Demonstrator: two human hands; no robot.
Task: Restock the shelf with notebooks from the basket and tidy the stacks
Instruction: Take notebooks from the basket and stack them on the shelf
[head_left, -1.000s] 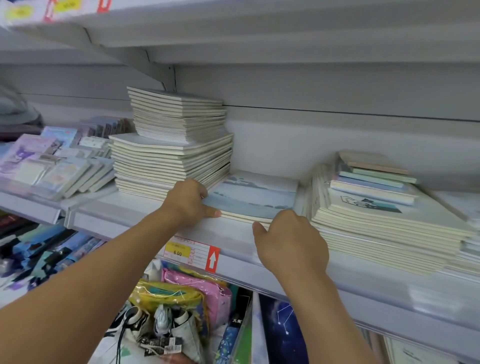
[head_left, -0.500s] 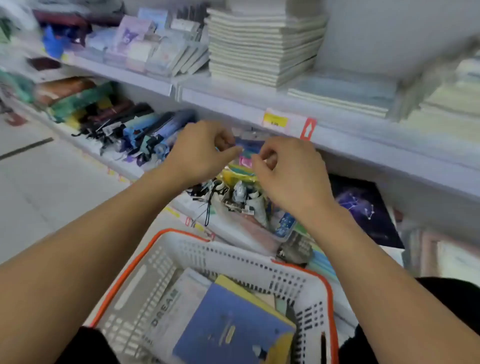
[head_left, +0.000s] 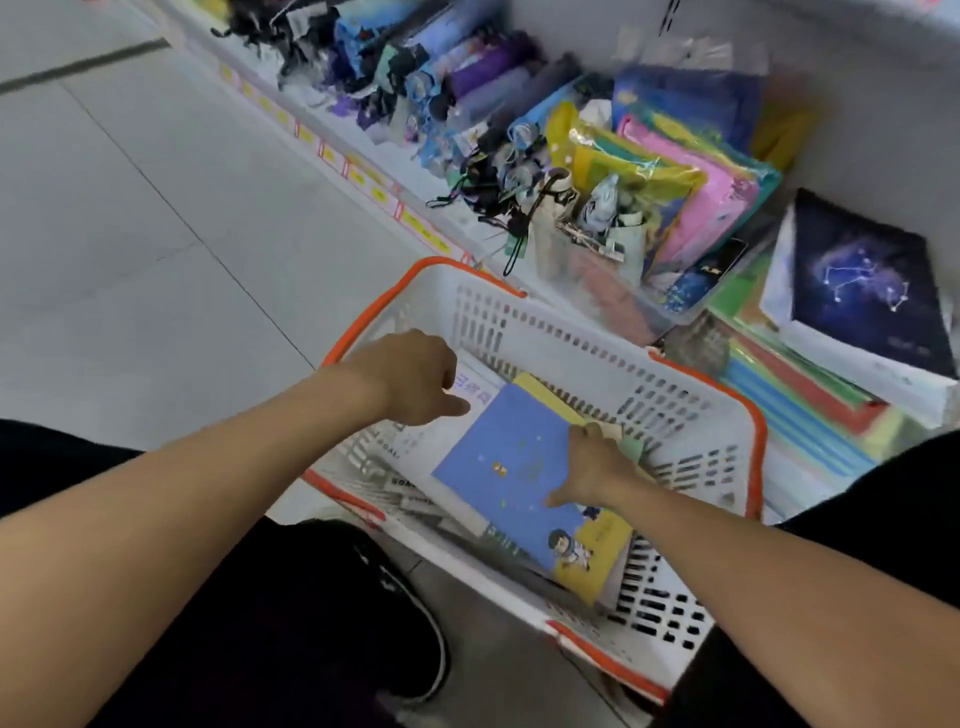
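Reaching into basket (head_left: 691, 415), right grip (head_left: 592, 467) pinching thin, light, floppy blue notebook (head_left: 519, 467) by its edge, left grip (head_left: 415, 376) loosely curled, empty.

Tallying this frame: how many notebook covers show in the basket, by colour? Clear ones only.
blue notebook: 1
yellow notebook: 1
white notebook: 1 (blurred edges beneath not counted)
Total: 3
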